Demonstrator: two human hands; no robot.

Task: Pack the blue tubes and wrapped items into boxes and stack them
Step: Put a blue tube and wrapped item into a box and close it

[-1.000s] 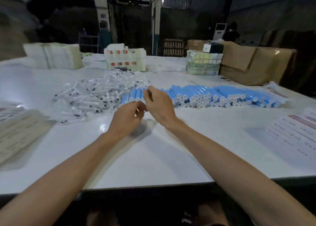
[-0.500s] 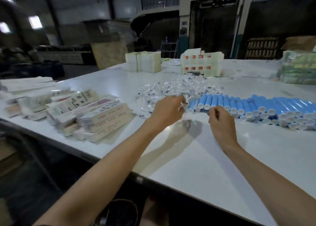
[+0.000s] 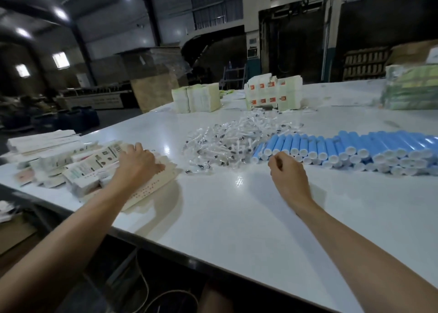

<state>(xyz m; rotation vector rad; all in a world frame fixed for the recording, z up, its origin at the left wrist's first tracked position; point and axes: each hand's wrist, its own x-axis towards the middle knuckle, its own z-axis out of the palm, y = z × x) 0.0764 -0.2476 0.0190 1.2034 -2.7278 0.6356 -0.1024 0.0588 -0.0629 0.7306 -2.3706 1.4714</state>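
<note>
Blue tubes with white caps lie in rows on the white table, right of centre. A heap of clear-wrapped items sits just left of them. Flat folded boxes are piled at the table's left edge. My left hand rests palm down on the top flat box, fingers spread over it. My right hand hovers in front of the nearest tubes, fingers curled in; I cannot see whether it holds anything.
White box stacks and cartons with orange marks stand at the back of the table. A greenish wrapped bundle is at the far right. The table edge runs diagonally near my arms, with dark floor below.
The view has swung left. My left hand moved away from the tubes and wrapped items to the pile of flat boxes. My right hand stayed near the tube row.
</note>
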